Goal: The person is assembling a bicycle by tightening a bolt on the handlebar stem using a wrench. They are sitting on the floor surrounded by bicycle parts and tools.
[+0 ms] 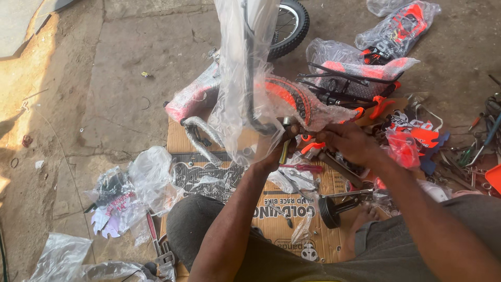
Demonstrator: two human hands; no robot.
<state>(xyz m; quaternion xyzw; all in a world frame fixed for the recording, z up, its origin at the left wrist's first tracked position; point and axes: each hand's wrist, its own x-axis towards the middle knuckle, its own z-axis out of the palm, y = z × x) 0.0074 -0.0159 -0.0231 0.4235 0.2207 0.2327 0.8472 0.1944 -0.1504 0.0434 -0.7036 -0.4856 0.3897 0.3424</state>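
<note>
Nearest you: your two knees in grey trousers and one bare foot (365, 214), resting on one flattened cardboard box (292, 209) spread on the concrete floor (120, 68). On the cardboard, one small black wheel on a metal bracket (331, 209) lies just beside the foot. To your left: about three crumpled clear plastic bags (146, 172) and one red-handled tool (152, 230). Mid-field: your left hand (276, 149) is closed around the lower end of one bicycle frame (284, 96), orange and black, still wrapped in clear plastic; your right hand (344, 140) is clenched at the same spot, touching the frame, though what its fingers pinch cannot be told. To your right: a heap of hand tools (480, 146), too tangled to count. Farthest: one black tyred wheel (289, 26) and two bagged orange-and-black parts (399, 26).
</note>
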